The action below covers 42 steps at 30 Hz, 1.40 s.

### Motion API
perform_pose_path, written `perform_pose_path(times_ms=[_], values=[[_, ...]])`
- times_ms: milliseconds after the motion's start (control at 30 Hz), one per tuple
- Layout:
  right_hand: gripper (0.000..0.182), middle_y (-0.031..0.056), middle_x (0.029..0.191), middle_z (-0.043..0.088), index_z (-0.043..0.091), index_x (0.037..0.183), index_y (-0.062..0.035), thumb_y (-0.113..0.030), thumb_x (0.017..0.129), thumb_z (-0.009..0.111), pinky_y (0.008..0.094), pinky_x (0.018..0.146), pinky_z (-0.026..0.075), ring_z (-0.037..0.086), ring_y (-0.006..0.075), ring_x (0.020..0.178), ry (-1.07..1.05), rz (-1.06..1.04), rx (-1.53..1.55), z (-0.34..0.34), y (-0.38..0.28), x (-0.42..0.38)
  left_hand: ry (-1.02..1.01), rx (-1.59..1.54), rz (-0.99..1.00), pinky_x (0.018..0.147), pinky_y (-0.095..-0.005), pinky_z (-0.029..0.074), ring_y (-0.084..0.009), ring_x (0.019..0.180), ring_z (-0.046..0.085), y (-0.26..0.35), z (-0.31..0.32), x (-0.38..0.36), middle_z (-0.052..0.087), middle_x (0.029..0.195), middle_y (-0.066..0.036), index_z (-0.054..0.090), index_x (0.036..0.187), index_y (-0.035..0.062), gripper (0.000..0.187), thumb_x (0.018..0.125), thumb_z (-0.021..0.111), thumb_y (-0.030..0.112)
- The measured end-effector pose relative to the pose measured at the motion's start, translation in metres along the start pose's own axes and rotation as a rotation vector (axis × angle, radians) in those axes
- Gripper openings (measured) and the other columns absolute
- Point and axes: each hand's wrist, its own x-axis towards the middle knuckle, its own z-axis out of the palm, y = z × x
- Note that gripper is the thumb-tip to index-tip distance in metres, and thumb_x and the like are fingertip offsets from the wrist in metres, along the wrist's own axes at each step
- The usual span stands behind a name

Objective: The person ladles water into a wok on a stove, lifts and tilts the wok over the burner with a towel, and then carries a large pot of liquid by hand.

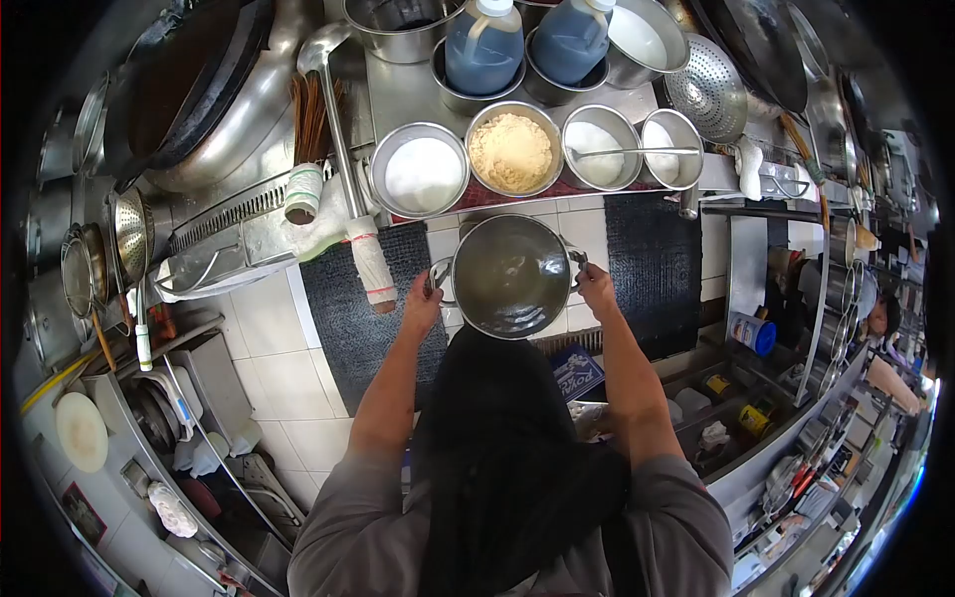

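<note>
A round metal pot point(464, 247) hangs in front of my body over the tiled floor. Cloudy, brownish liquid point(511, 279) in it catches the light. On the left side, my left hand point(422, 306) is closed around one loop handle. My right hand point(597, 289) grips the opposite handle. Just beyond the pot, along the counter edge, stand a bowl of white granules point(420, 211), a bowl of pale yellow powder point(514, 189), and two smaller containers of white seasoning point(602, 183), one with a thin utensil across it.
A long-handled ladle point(343, 139) and a bamboo brush point(306, 164) rest left of the bowls. Two jugs of dark liquid point(484, 55) stand behind. Woks sit at both sides. Black mats point(373, 308) cover parts of the floor, and a shelf with yellow-labelled cans point(754, 420) is at right.
</note>
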Motion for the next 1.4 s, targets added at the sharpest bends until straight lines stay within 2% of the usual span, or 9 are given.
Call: perform_pose_path(times_ms=[200, 300, 467, 567, 700, 800, 900, 1000, 1400], values=[[0.015, 0.0044, 0.069, 0.057, 0.061, 0.090, 0.0002, -0.013, 0.092, 0.054, 0.0285, 0.052, 0.045, 0.055, 0.0116, 0.058, 0.000, 0.005, 0.006, 0.002, 0.001, 0.001, 0.017, -0.052, -0.084, 0.056, -0.0292, 0.046, -0.0126, 0.064, 0.054, 0.017, -0.002, -0.006, 0.059, 0.078, -0.006, 0.045, 0.136, 0.0040, 0.050, 0.088, 0.061, 0.006], [0.015, 0.0044, 0.070, 0.058, 0.062, 0.091, 0.0002, -0.013, 0.092, 0.054, 0.0281, 0.052, 0.046, 0.055, 0.0114, 0.058, -0.008, 0.013, 0.004, 0.000, -0.002, 0.000, -0.021, -0.025, -0.147, 0.070, -0.0331, 0.050, -0.0176, 0.075, 0.059, 0.019, -0.005, -0.005, 0.063, 0.090, -0.010, 0.044, 0.139, 0.0068, 0.057, 0.085, 0.061, 0.007], [0.017, 0.0141, 0.072, 0.062, 0.061, 0.090, 0.0017, -0.013, 0.088, 0.055, 0.0357, 0.062, 0.045, 0.059, 0.0223, 0.066, 0.011, 0.061, 0.023, -0.002, -0.009, -0.002, -0.034, -0.035, -0.162, 0.068, -0.0333, 0.050, -0.0171, 0.074, 0.059, 0.041, -0.007, -0.014, 0.063, 0.090, -0.010, 0.045, 0.139, 0.0067, 0.056, 0.085, 0.061, 0.007], [0.017, 0.0147, 0.072, 0.061, 0.062, 0.091, 0.0012, -0.014, 0.088, 0.054, 0.0358, 0.061, 0.045, 0.058, 0.0224, 0.065, 0.036, 0.056, 0.074, 0.000, -0.008, -0.001, -0.044, -0.089, -0.158, 0.067, -0.0324, 0.050, -0.0163, 0.074, 0.059, 0.027, -0.005, -0.009, 0.063, 0.090, -0.010, 0.044, 0.139, 0.0063, 0.057, 0.085, 0.061, 0.006], [0.017, 0.0132, 0.068, 0.060, 0.062, 0.090, 0.0014, -0.014, 0.089, 0.054, 0.0356, 0.058, 0.044, 0.055, 0.0202, 0.062, 0.018, 0.055, 0.093, -0.002, -0.007, 0.002, -0.041, -0.096, -0.171, 0.065, -0.0312, 0.050, -0.0153, 0.074, 0.059, 0.051, -0.007, -0.016, 0.062, 0.089, -0.010, 0.043, 0.140, 0.0052, 0.058, 0.085, 0.060, 0.006], [0.017, 0.0052, 0.075, 0.060, 0.063, 0.095, 0.0009, -0.014, 0.091, 0.055, 0.0273, 0.058, 0.050, 0.056, 0.0113, 0.065, -0.053, 0.103, 0.065, -0.007, -0.012, 0.002, -0.044, -0.125, -0.169, 0.063, -0.0307, 0.049, -0.0151, 0.072, 0.058, 0.040, -0.005, -0.013, 0.062, 0.088, -0.010, 0.042, 0.141, 0.0045, 0.058, 0.085, 0.059, 0.006], [0.018, 0.0049, 0.076, 0.060, 0.064, 0.096, 0.0010, -0.014, 0.092, 0.056, 0.0274, 0.058, 0.050, 0.056, 0.0112, 0.066, -0.053, 0.075, 0.041, -0.007, -0.006, 0.005, -0.050, -0.184, -0.140, 0.063, -0.0303, 0.049, -0.0146, 0.070, 0.057, 0.028, -0.001, -0.008, 0.062, 0.087, -0.008, 0.043, 0.140, 0.0043, 0.057, 0.086, 0.059, 0.006], [0.017, 0.0138, 0.067, 0.059, 0.062, 0.087, 0.0012, -0.014, 0.088, 0.055, 0.0362, 0.058, 0.044, 0.055, 0.0202, 0.060, -0.003, 0.063, 0.098, -0.006, -0.009, 0.003, -0.049, -0.174, -0.153, 0.061, -0.0292, 0.048, -0.0133, 0.068, 0.056, 0.032, -0.001, -0.008, 0.062, 0.086, -0.006, 0.042, 0.141, 0.0046, 0.056, 0.088, 0.059, 0.007], [0.014, 0.0138, 0.068, 0.059, 0.062, 0.087, 0.0004, -0.012, 0.086, 0.056, 0.0370, 0.061, 0.045, 0.057, 0.0224, 0.063, 0.011, 0.040, 0.111, -0.007, -0.021, 0.011, -0.055, -0.167, -0.120, 0.059, -0.0276, 0.047, -0.0117, 0.068, 0.055, 0.039, -0.003, -0.005, 0.061, 0.084, -0.006, 0.039, 0.143, 0.0033, 0.058, 0.088, 0.060, 0.007]])
